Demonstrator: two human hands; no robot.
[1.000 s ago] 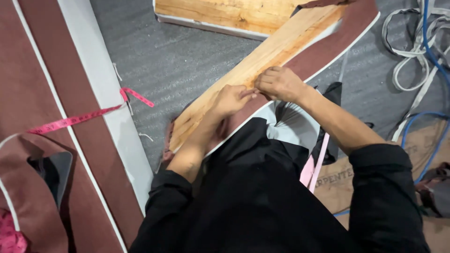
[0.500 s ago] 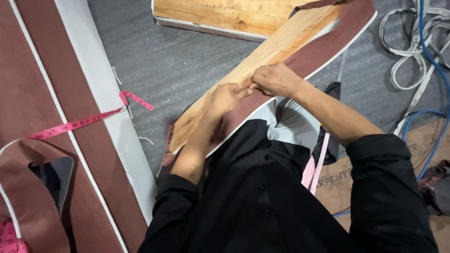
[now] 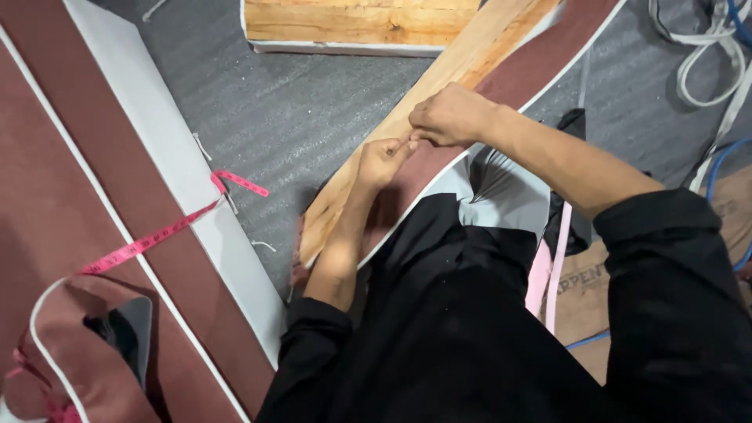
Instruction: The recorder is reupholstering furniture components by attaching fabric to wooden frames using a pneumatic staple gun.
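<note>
1. Head view, the hands: the left hand [image 3: 381,162] and the right hand [image 3: 452,115] meet on the long wooden plank [image 3: 439,94] that runs slantwise from the person's lap to the upper right. Both have their fingers curled tight and pinched together on something small at the plank's near edge. Whether it is a thread, a staple or the fabric's edge is too small to tell.

2. Head view, the step in hand: judging from the pinch, the person is fixing or pulling the maroon fabric strip [image 3: 548,59] along the plank – fine, close work. Any next move here would call for a steady pinch and the plank kept still across the lap.

3. Head view, materials: the plank is pale, rough-sawn wood with visible grain. The fabric strip lying just beside it on the right looks matte and suede-like, edged with white piping.

4. Head view, surroundings: left of the plank lies grey ribbed floor matting [image 3: 313,110], then a pink measuring tape [image 3: 164,235] draped over broad maroon panels [image 3: 86,180] with white backing. Above the plank's far end sits a second, thicker wooden block [image 3: 352,19]. Right of the plank, white and blue cords [image 3: 717,70] coil – well apart from the hands.
</note>
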